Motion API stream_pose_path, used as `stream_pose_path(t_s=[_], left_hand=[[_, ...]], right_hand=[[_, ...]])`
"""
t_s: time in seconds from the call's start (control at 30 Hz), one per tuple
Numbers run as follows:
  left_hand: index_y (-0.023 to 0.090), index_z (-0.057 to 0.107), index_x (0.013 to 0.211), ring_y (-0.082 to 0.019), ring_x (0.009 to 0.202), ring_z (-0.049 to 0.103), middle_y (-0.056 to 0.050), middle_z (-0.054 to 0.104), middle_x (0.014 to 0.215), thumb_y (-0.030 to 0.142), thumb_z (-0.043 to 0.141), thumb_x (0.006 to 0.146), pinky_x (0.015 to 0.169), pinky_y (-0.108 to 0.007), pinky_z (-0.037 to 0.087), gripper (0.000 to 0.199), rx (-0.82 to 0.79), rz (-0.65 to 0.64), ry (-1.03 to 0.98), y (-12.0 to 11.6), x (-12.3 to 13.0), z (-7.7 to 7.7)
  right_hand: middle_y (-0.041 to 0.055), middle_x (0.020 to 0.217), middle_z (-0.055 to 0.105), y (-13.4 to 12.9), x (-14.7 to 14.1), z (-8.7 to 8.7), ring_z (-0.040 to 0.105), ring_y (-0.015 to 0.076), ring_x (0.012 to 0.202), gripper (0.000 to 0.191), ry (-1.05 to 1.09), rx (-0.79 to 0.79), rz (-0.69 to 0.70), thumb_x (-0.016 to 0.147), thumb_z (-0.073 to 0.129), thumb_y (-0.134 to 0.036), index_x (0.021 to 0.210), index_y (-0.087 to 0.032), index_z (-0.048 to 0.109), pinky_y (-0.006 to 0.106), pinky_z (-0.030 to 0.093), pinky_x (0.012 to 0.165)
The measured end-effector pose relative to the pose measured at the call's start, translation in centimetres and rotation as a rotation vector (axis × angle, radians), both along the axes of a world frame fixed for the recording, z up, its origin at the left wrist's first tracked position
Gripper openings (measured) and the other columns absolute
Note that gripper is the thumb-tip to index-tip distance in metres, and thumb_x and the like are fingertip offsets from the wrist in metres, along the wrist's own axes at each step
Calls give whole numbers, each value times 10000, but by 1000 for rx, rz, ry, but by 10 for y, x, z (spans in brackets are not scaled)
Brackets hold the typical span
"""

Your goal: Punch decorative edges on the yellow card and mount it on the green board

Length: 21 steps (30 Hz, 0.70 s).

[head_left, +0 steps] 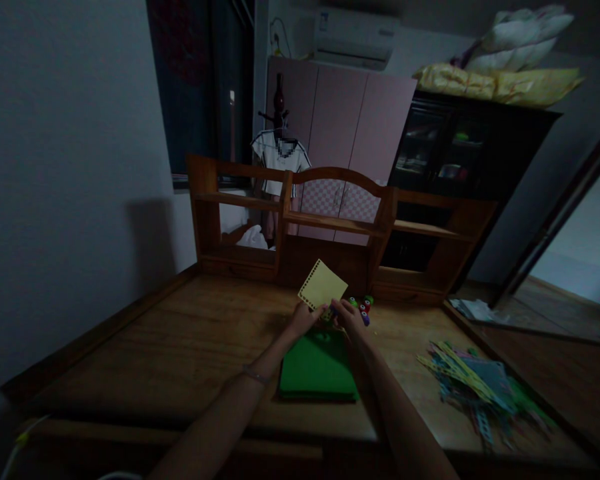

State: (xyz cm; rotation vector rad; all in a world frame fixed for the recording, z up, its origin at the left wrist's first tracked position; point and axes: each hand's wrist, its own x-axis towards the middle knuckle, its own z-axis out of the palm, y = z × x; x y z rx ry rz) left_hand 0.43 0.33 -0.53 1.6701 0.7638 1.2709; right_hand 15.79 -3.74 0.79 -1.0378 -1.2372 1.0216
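A yellow sheet [323, 285] with a row of holes along its left edge is raised above the desk. My left hand [305, 318] pinches it at the lower edge. Close beside it on the right, my right hand [347, 316] is closed round a small dark purple item [333, 309] at the sheet's lower corner; its exact shape is too small to tell. Below both hands a green square stack [319, 367] lies flat on the desk. Several small round pieces with eye-like spots, red, green and purple [365, 309], sit just behind my right hand.
The wooden desk [205, 333] has a shelf unit [330, 222] along its back. A loose heap of coloured paper strips [473, 380] lies at the right. A wall stands at the left, and the desk's raised right edge [500, 360] runs beyond the heap.
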Motion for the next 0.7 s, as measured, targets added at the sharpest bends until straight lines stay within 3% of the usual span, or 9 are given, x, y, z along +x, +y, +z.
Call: stream_pose_path(t_s=[0.2,0.33,0.53,0.7], left_hand=[[122,671,1051,-220,863,666,-103,702,1020,408,638,746,724,-294,524,420,-66,-38,0,-3,-1,4],[98,690,967,-195,691,660,-101,720,875,432,641,736,574,-258,496,409,-95,-58,26,-8,-4,10],[91,695,855,-165,603,627,-76,703,715,410,639,735,547,-237,471,345,-109,-63,22,-9,-4,10],[89,685,985,-166,595,628,-90,715,803,388,631,742,524,-243,470,389,-91,-57,27,-4,-2,5]], right_hand=[[-35,528,496,-2,-5,4,436,106,406,412,77,-54,-35,645,698,-574,658,-199,528,242,286,402],[-34,491,482,-7,-7,10,407,106,383,431,80,-65,-34,643,686,-597,627,-203,512,253,266,395],[-33,467,480,-7,-4,10,404,108,380,431,44,-59,-27,666,657,-615,626,-204,532,255,259,399],[-38,468,464,-3,-5,5,393,97,372,428,81,-56,-44,650,686,-589,607,-199,515,245,232,381]])
